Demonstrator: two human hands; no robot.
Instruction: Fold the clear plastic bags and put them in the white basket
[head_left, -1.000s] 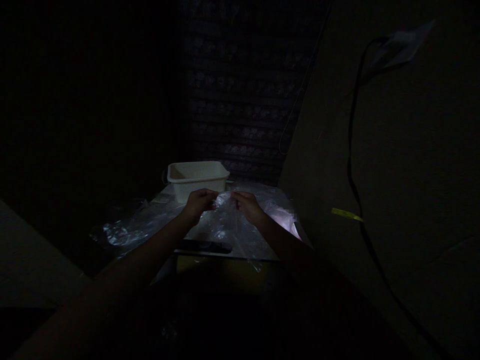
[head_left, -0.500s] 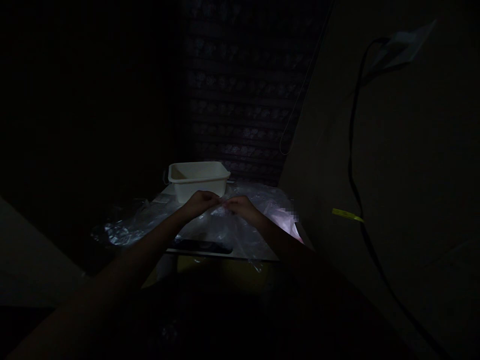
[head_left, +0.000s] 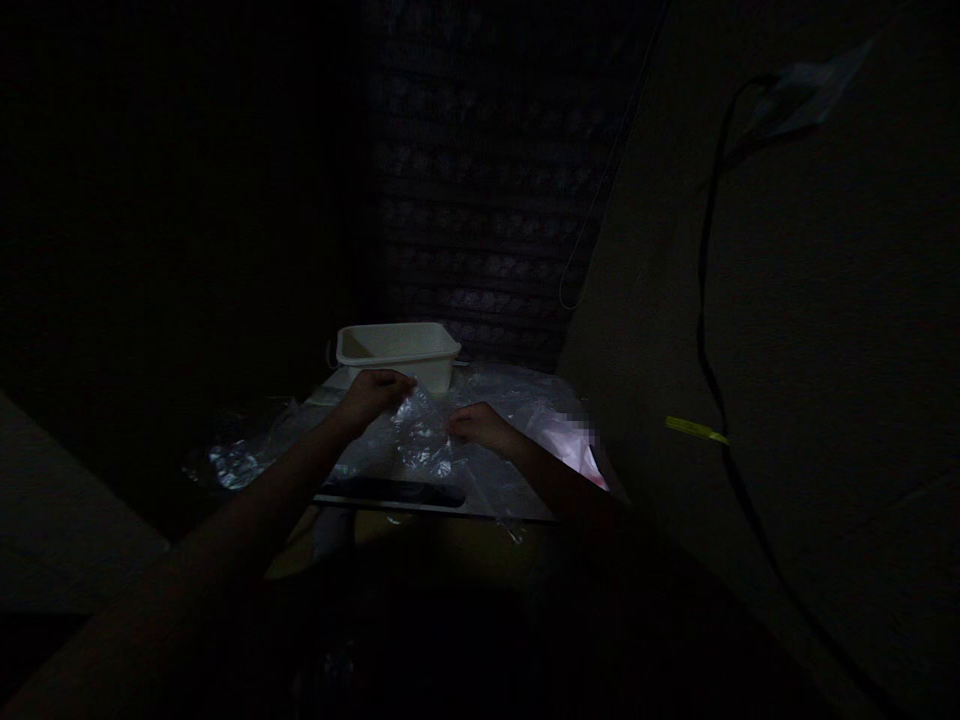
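Note:
A clear plastic bag point(head_left: 420, 430) hangs between my two hands above the table, crinkled and catching some light. My left hand point(head_left: 379, 390) is closed in a pinch on its upper edge, just in front of the white tub. Lower and to the right, my right hand point(head_left: 476, 422) pinches the other side of the bag. More clear plastic point(head_left: 502, 480) lies spread under and beside my hands. The dimness hides the finer outline of the bag.
Behind my hands stands a white plastic tub point(head_left: 397, 357). A long dark object point(head_left: 397, 492) lies along the table's front edge. Crumpled plastic point(head_left: 232, 465) is at the left, a brightly lit pinkish-white bag point(head_left: 570, 440) at the right. A black cable point(head_left: 703, 300) with a yellow tag point(head_left: 694, 429) hangs down the right wall.
My hands were together at the fingertips and have come apart. The left has moved left and slightly up, the right slightly down, with the clear plastic now stretched between them.

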